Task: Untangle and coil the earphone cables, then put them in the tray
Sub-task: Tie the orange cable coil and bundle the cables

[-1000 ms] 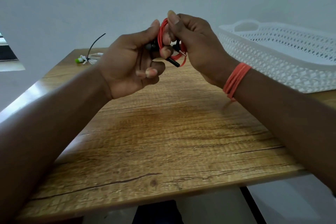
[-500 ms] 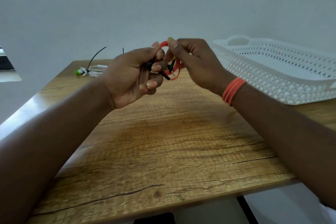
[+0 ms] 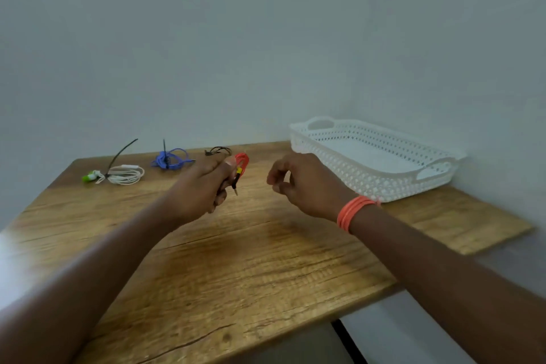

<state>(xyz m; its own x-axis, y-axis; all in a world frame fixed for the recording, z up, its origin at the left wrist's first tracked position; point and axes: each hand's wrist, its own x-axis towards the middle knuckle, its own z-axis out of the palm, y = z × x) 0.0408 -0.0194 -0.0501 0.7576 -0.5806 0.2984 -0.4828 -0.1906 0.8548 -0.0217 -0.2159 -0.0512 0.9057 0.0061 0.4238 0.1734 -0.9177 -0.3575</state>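
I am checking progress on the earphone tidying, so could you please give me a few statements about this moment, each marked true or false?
1. The left hand holds the red earphone cable. True.
2. The right hand grips the red earphone cable too. False: its fingers are curled but hold nothing, apart from the cable.
3. The white tray already holds a coiled cable. False: nothing shows inside it.
4. The white earphones and the blue earphones lie on the table, each with a black tie. True.
5. The tray sits at the table's left end. False: it sits at the far right.
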